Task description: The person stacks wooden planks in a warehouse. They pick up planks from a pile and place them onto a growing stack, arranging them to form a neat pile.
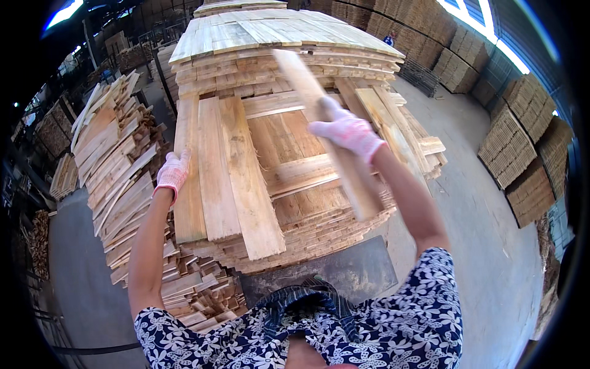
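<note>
My right hand [351,134], in a pink and white knit glove, is closed around a wooden board [301,80] held at a slant above the stack's right part; the board is smeared by motion. My left hand [173,171], gloved alike, is at the outer edge of the leftmost board [189,212], its thumb on top and its fingers partly hidden along the side. Beside that board lie two more lengthwise boards [218,178] [249,184]. Under them, crosswise boards [301,175] show through the gap. More lengthwise boards [390,126] lie at the right.
A taller stack of boards [258,31] rises right behind. At the left leans a heap of loose wood strips [123,160], with short offcuts [203,292] near me. A dark flat plate [332,267] lies below the stack's front. Pallet-like piles [513,141] stand across the concrete floor [473,246].
</note>
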{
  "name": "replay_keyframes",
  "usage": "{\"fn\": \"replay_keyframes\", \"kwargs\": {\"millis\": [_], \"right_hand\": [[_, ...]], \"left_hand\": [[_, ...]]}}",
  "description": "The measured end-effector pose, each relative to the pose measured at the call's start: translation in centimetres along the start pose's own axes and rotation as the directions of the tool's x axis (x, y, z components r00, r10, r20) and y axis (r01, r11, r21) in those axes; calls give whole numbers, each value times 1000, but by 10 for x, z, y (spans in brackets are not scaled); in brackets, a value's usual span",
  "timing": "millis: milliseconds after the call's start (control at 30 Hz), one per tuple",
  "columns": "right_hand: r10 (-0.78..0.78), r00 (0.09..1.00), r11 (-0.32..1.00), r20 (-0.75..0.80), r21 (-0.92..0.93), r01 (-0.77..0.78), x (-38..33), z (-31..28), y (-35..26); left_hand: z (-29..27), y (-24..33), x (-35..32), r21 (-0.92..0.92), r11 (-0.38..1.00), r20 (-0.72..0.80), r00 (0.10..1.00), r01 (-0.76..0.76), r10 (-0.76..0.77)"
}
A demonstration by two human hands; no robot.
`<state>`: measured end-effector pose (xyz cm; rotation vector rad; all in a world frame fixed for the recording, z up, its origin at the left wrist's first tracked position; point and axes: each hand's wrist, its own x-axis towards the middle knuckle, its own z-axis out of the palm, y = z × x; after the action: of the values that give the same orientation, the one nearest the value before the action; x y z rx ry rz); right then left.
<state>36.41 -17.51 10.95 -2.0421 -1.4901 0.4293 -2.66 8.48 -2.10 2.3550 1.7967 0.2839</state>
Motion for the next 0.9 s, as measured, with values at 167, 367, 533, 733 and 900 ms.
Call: {"fn": "replay_keyframes", "kwargs": {"millis": [167, 367, 533, 733, 900], "right_hand": [[470, 863, 587, -188, -663, -464, -46, -87, 93], [409, 880, 672, -240, -573, -468, -37, -66, 127], [284, 949, 838, -137, -446, -315, -16, -30, 70], [-65, 997, 973, 37, -222, 71, 39, 101, -9], [34, 998, 991, 48, -128, -28, 48, 135, -45]], "left_hand": [[-6, 16, -13, 273, 940, 54, 978, -207, 200], [-14, 2, -11, 342, 896, 143, 958, -282, 247], [-50, 39, -40, -49, 991, 160, 980, 128, -118], [-31, 46, -27, -148, 965, 144, 970, 215, -193], [-10, 15, -12, 38, 998, 115, 992, 50, -54]]}}
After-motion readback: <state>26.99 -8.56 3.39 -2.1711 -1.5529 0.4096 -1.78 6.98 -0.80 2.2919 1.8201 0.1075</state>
